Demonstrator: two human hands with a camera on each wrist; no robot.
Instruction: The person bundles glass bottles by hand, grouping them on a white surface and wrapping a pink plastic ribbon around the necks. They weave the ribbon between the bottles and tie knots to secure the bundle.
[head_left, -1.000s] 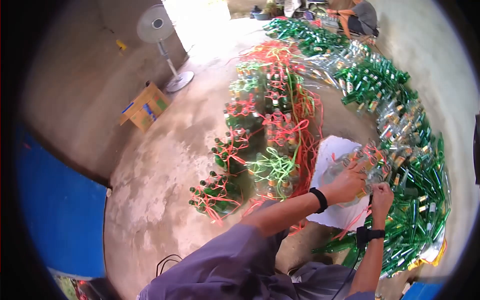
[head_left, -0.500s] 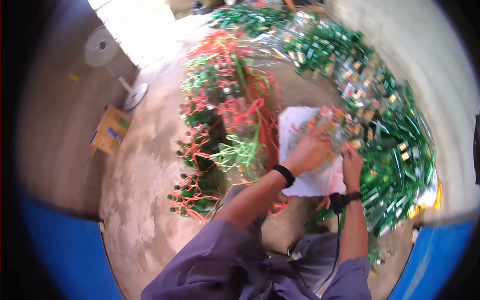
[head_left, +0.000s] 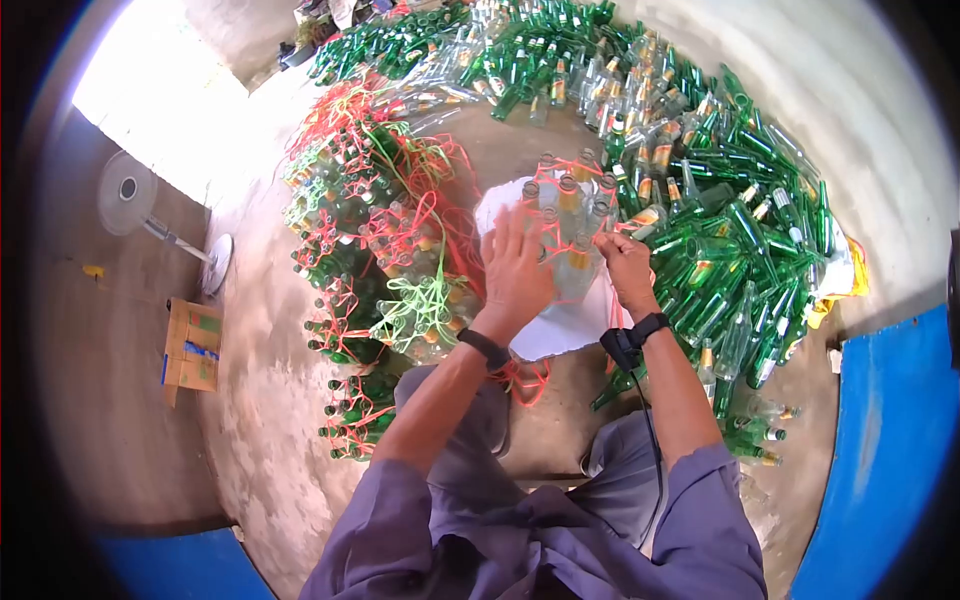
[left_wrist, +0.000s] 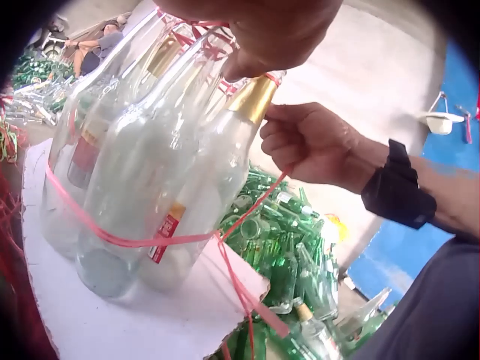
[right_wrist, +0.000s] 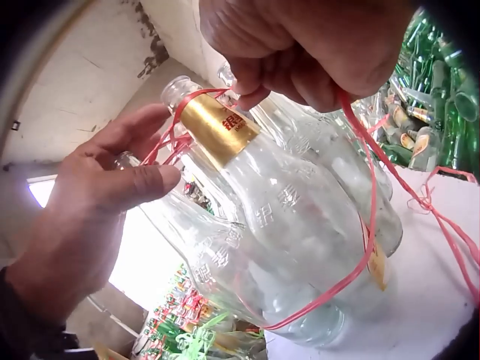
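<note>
A bundle of clear glass bottles point(head_left: 572, 203) stands on a white board point(head_left: 545, 335), with red plastic twine point(right_wrist: 322, 300) looped round the bodies and between the necks. My right hand point(head_left: 628, 272) is curled at the near right of the bundle and grips the twine, which runs out of the fist in the right wrist view. Opposite it, my left hand point(head_left: 517, 265) lies along the left side with fingers extended. Seen from the right wrist, the left hand's thumb point(right_wrist: 161, 178) is right at the bottle necks. One neck wears gold foil point(right_wrist: 221, 129).
Green and clear bottles point(head_left: 745, 250) lie heaped along the right wall and round the back. On the left stand tied bundles with red and green twine point(head_left: 420, 308). Beyond them are a standing fan point(head_left: 128, 188) and a cardboard box point(head_left: 190, 345). Another person point(left_wrist: 97, 49) sits far back.
The head view has swung to the right. My left hand has moved from over the bottle tops to the bundle's left side, its fingers now extended. The right hand stays curled by the necks.
</note>
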